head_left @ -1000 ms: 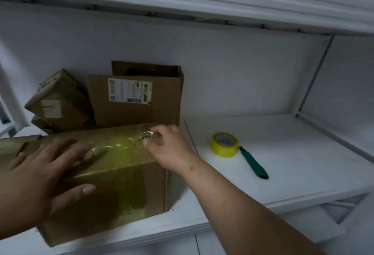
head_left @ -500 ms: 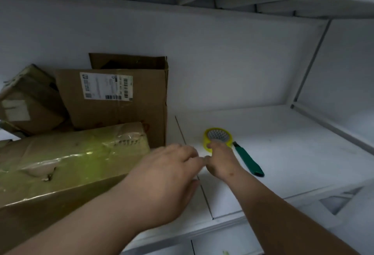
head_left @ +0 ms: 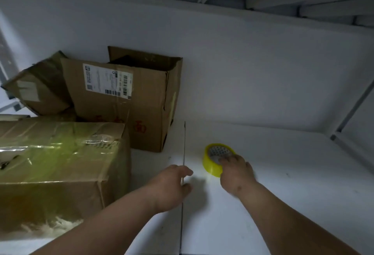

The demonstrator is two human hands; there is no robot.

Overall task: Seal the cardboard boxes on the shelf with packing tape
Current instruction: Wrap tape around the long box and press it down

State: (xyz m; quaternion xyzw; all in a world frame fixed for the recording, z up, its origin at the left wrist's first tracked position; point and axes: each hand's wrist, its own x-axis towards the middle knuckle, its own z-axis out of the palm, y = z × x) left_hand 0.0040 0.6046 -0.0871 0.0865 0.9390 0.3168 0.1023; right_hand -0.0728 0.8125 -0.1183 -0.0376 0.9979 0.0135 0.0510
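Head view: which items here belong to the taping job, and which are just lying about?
Job:
yellow tape roll, right hand gripping it
taped box
open box with shipping label
small tilted box

Lying about:
nothing else visible on the white shelf; left hand holds nothing

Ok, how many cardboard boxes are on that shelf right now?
3 that I can see: the taped box at front left, the open labelled box behind it against the wall, and a tilted box at far left. More could be hidden beyond the left edge.
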